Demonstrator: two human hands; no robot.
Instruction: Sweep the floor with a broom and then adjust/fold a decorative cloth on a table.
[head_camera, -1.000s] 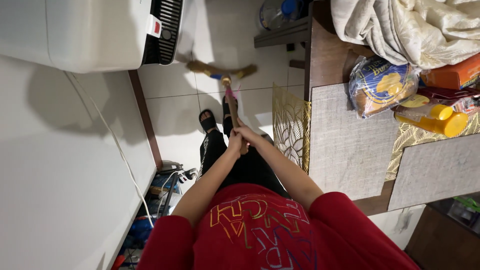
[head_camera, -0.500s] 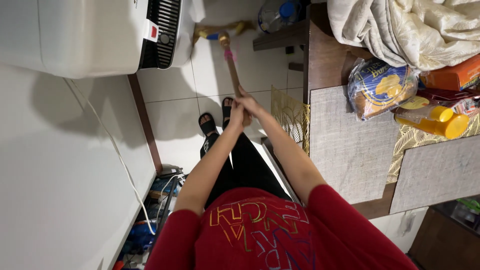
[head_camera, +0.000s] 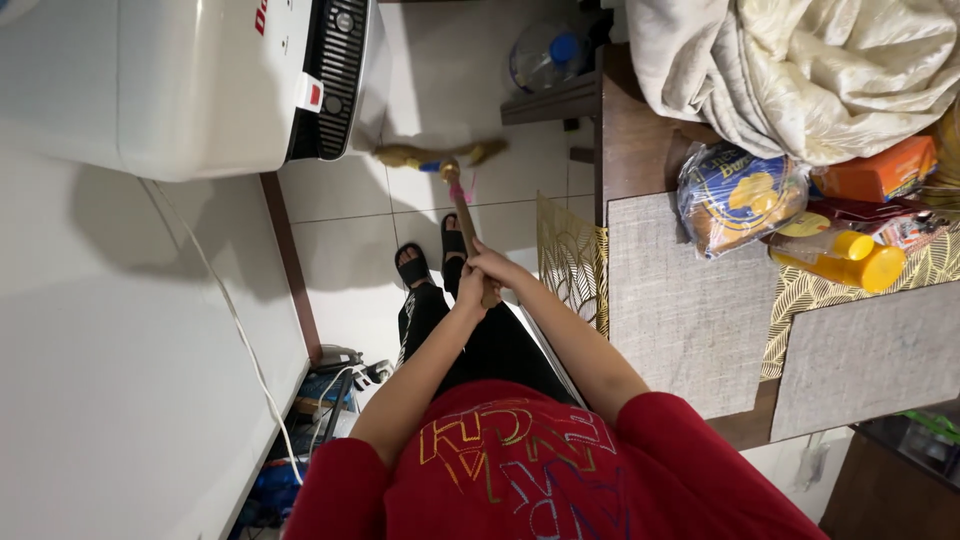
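Both my hands grip the wooden handle of a broom (head_camera: 463, 212) in front of my body. My left hand (head_camera: 468, 291) sits lower on the handle, and my right hand (head_camera: 492, 264) wraps it just above. The broom's straw head (head_camera: 432, 155) rests on the white tiled floor (head_camera: 340, 240) beyond my sandalled feet (head_camera: 415, 266), near the base of a white appliance (head_camera: 200, 90). A pink band circles the handle close to the head.
A wooden table (head_camera: 640, 140) stands to my right with grey placemats (head_camera: 680, 300), a bagged loaf (head_camera: 735, 195), a yellow bottle (head_camera: 850, 262), an orange box and a heaped cream cloth (head_camera: 800, 60). A water jug (head_camera: 545, 55) stands on the floor ahead. Cables and clutter (head_camera: 330, 380) lie by the left wall.
The broom head went out to the far floor by the water jug with my arms stretched, then came back toward my feet as my hands pulled in.
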